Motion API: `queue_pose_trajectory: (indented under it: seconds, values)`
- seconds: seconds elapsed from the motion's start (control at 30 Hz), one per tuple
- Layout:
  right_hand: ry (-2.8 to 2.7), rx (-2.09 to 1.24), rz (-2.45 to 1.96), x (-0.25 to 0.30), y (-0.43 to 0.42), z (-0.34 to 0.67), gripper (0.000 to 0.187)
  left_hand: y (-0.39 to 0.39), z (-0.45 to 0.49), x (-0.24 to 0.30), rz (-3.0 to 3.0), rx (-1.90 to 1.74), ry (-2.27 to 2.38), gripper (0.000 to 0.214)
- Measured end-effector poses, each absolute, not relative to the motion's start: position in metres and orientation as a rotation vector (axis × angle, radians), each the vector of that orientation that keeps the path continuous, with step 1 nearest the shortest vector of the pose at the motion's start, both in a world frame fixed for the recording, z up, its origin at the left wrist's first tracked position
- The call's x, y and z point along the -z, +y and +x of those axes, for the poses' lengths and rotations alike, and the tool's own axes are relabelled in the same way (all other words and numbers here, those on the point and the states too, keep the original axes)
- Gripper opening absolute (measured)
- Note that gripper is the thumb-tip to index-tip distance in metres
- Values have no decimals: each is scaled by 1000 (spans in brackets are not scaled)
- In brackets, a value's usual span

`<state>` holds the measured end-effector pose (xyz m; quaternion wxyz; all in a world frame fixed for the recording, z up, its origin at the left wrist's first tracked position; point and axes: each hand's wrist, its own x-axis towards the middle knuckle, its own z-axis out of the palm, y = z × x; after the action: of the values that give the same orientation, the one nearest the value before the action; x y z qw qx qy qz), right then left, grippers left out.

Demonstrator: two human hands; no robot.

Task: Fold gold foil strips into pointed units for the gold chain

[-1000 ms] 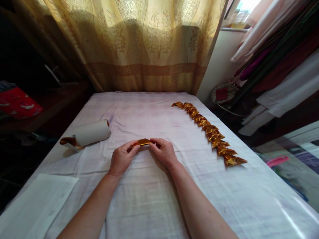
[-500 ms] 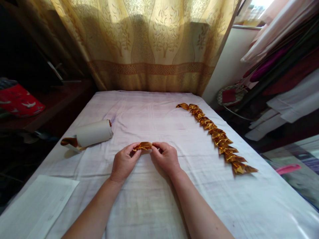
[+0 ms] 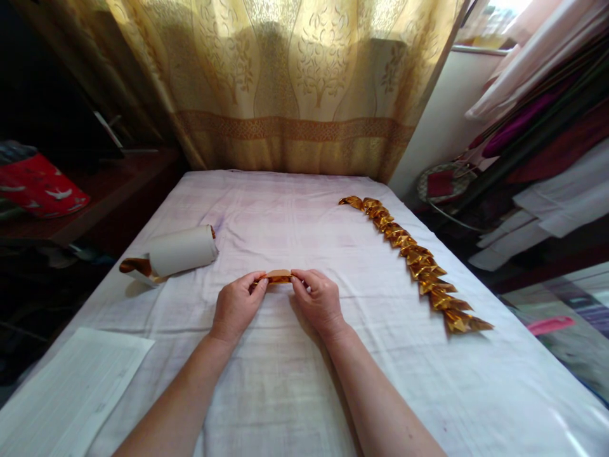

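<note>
My left hand (image 3: 236,306) and my right hand (image 3: 318,301) pinch the two ends of a small folded piece of gold foil paper (image 3: 278,276) just above the white cloth-covered table (image 3: 295,381). Both hands are closed on it, fingertips together. A long row of several folded gold foil pieces (image 3: 419,263) lies overlapping along the table's right side. A roll of gold foil with white backing (image 3: 178,252) lies on its side to the left of my hands.
A white sheet of paper (image 3: 71,393) lies at the near left corner. A gold patterned curtain (image 3: 295,82) hangs behind the table. Dark furniture with a red item (image 3: 40,187) stands at left; hanging fabrics (image 3: 537,120) crowd the right.
The gold piece between my fingers has become shorter and more compact as my hands drew closer together. The camera has shifted slightly.
</note>
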<state>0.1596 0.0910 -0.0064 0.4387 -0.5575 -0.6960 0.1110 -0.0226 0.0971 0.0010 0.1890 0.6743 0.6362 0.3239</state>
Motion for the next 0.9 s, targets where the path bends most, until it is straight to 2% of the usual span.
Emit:
queue_pose_trajectory:
  seconds: [0.33, 0.9]
  values:
    - [-1700, -273, -1568, 4, 89, 160, 16, 96, -21, -3, 1912, -914, 1825, 24]
    - [-1735, -293, -1539, 5, 87, 158, 20, 94, -20, -5, 1900, -836, 1878, 25]
